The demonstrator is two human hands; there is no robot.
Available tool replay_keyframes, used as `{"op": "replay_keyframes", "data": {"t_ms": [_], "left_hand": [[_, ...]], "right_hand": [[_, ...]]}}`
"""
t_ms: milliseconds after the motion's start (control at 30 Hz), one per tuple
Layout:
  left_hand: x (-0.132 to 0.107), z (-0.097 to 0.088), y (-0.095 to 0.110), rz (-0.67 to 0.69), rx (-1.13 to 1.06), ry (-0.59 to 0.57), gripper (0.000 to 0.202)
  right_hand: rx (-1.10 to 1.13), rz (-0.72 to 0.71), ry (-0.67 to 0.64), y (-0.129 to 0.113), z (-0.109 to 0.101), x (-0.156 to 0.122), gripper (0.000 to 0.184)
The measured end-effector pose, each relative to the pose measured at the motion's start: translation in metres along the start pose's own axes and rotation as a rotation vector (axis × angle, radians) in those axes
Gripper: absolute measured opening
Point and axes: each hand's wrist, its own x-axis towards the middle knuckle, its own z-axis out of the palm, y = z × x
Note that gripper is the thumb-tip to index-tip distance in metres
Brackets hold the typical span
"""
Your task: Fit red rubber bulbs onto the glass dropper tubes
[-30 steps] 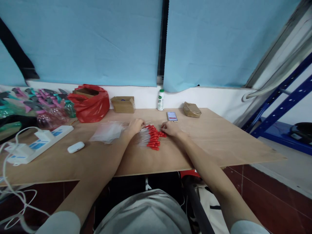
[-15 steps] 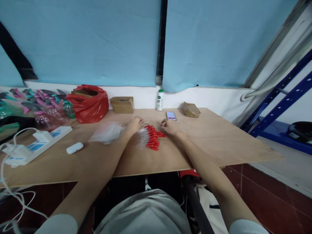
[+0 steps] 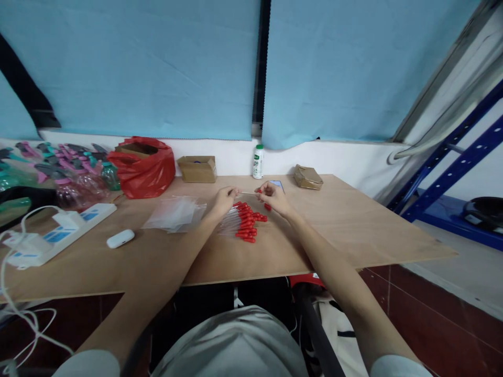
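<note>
My left hand (image 3: pixel 227 198) is closed in a pinch at one end of a thin, clear dropper (image 3: pixel 247 193), which spans the gap between my hands just above the table. At its other end, my right hand (image 3: pixel 274 197) pinches near a red bulb. Below and between my hands lies a pile of droppers with red bulbs (image 3: pixel 247 222), their clear tubes pointing left. One loose red bulb (image 3: pixel 268 207) shows under my right fingers; its tube, if any, is hidden. Flat clear plastic bags (image 3: pixel 175 213) lie left of my left forearm.
On the wooden table (image 3: pixel 353 230), a phone (image 3: pixel 277 185) is partly behind my right hand. Along the wall stand a white bottle (image 3: pixel 258 162), cardboard box (image 3: pixel 197 169), brown package (image 3: pixel 308 177) and red bag (image 3: pixel 151 173). Leftward are a power strip (image 3: pixel 63 233), white case (image 3: pixel 120 239) and spray bottles (image 3: pixel 74 175).
My hands have lifted slightly from the pile. A dropper now stretches between them, and my right hand has shifted up, covering more of the phone.
</note>
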Motion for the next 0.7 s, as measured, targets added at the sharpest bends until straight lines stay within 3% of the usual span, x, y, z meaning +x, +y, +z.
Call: {"op": "replay_keyframes", "data": {"t_ms": [100,200,367,467,567,700], "left_hand": [[-0.002,0.002,0.003,0.02,0.024,0.008,0.033],[-0.008,-0.005,0.012,0.081,0.141,-0.043,0.033],[-0.029,-0.019,0.042,0.437,0.49,-0.082,0.031],[-0.039,-0.018,0.058,0.522,0.56,-0.14,0.033],[-0.044,-0.015,0.066,0.557,0.573,-0.179,0.032],[-0.047,-0.015,0.069,0.466,0.56,-0.199,0.033]], "right_hand": [[0.052,0.004,-0.046,0.0,0.004,-0.001,0.036],[0.011,0.001,-0.009,0.0,0.002,-0.001,0.036],[-0.014,-0.063,0.064,-0.003,-0.002,-0.001,0.034],[0.028,-0.112,0.07,-0.008,0.001,-0.002,0.032],[0.051,-0.12,0.035,-0.012,0.007,-0.005,0.034],[0.024,-0.108,0.008,-0.014,0.01,-0.007,0.037]]}}
